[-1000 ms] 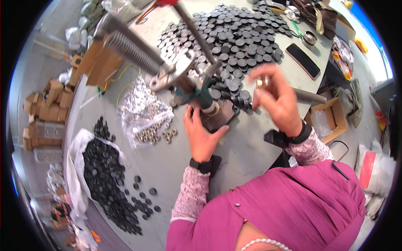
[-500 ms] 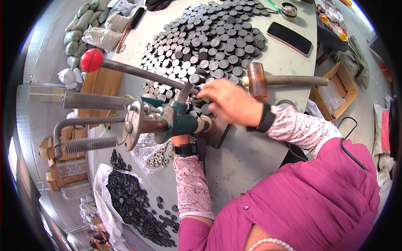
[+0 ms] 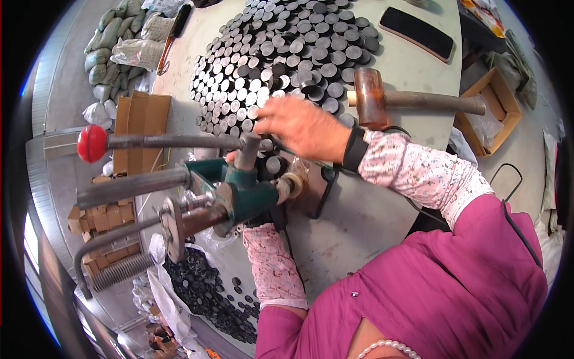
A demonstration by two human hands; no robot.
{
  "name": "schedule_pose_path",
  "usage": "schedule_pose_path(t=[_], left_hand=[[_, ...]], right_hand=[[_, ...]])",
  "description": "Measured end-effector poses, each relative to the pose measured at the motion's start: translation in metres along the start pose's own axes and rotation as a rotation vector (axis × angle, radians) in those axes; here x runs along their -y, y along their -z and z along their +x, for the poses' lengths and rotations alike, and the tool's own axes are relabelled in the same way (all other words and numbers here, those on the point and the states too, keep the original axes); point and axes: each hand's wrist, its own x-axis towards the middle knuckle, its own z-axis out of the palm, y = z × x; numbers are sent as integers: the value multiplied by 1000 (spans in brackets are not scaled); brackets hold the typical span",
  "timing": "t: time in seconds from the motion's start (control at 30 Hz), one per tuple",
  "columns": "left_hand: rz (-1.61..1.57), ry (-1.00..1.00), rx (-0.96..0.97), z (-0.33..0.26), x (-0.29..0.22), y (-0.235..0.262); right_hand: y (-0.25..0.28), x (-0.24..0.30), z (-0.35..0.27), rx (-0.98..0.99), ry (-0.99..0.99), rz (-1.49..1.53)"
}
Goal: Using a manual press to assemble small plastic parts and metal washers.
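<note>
A green bench press [image 3: 242,191] with a long steel lever and red ball knob [image 3: 91,143] stands in front of me at left of centre. My right hand [image 3: 302,127] is just beyond the press's hub, fingers stretched leftward over the near edge of a heap of black round discs [image 3: 299,45]; nothing shows in them. Most of my left hand [image 3: 231,157] is hidden behind the press, with only a bit of finger showing. What it touches is out of sight. One dark disc [image 3: 275,166] is beside the press, below my right hand.
A mallet [image 3: 371,99] with an amber head lies right of my hand, a phone [image 3: 417,33] beyond it. At lower left, a white sack [image 3: 164,299] spills small black pieces [image 3: 206,293]. An open cardboard box [image 3: 511,122] stands past the table's right edge.
My right hand has moved left, away from the mallet, and its fingers have straightened. A bit of left finger now shows behind the press. The whole view has shifted slightly.
</note>
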Motion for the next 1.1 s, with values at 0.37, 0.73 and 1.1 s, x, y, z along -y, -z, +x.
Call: schedule_pose_path(t=[0.37, 0.73, 1.1], left_hand=[[-497, 155, -641, -92, 16, -75], [70, 319, -772, -210, 14, -98], [-30, 499, -1319, -285, -29, -101]], right_hand=[[-2, 4, -24, 314, -53, -173], [2, 43, -12, 428, 173, -274], [-161, -17, 17, 501, -169, 356]])
